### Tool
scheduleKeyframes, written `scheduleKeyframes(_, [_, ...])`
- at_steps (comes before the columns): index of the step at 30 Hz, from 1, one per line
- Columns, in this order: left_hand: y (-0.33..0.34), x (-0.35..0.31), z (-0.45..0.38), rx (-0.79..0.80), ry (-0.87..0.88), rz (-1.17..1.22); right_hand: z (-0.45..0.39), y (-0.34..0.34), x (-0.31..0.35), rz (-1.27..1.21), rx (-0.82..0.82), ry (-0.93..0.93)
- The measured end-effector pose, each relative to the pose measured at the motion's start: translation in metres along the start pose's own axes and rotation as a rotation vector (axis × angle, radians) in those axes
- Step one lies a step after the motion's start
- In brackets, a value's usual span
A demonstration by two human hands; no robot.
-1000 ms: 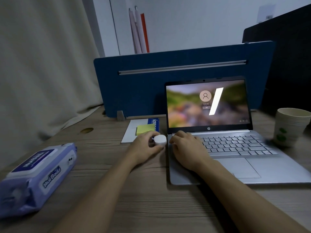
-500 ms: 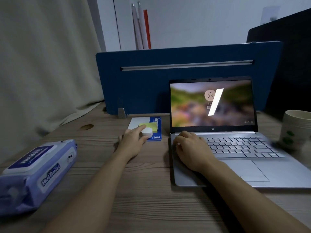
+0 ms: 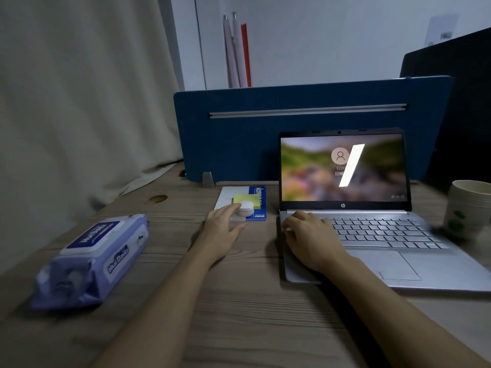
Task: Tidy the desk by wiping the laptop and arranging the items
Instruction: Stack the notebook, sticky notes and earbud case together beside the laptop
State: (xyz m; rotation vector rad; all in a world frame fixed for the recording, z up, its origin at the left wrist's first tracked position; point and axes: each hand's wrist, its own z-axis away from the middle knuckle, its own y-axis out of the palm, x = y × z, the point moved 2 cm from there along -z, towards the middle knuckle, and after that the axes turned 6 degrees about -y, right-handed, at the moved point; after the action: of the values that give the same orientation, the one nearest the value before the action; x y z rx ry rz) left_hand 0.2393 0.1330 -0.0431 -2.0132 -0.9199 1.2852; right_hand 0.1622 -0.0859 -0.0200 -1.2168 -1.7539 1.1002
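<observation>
My left hand [image 3: 221, 229] lies low on the desk [image 3: 239, 314], fingers loosely spread, thumb and forefinger touching a small white round case [image 3: 245, 207] on the yellow sticky notes [image 3: 248, 200] atop the notebook [image 3: 255, 205]. My right hand [image 3: 309, 240] rests curled, palm down, on the open laptop [image 3: 398, 248], at the keyboard's left edge, gripping nothing.

You have a single wide-angle view, worn on your head and looking forward and down along both forearms across the tabletop [image 3: 239, 301]. It sits close to the near edge and faces the blue divider [image 3: 239, 144] at the back. The open laptop [image 3: 438, 272] lies right of centre.
</observation>
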Motion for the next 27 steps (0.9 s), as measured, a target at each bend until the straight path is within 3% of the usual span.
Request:
scheduleKeyframes(10, [-0.058,-0.005,0.101,-0.137,-0.016,0.074,0.040,-0.008,0.047,-0.025,-0.030,-0.050])
scheduleKeyframes(16, [-0.105,0.012,0.153,-0.294,0.093,-0.202,0.073,-0.010,0.098,-0.028,-0.050,-0.196])
scheduleKeyframes(22, [-0.145,0.049,0.178,-0.486,-0.132,-0.353,0.081,-0.012,0.113,0.010,-0.050,-0.189])
scheduleKeyframes(27, [-0.158,0.089,0.171,-0.461,-0.439,-0.063,0.077,-0.012,0.111,0.060,-0.082,-0.186])
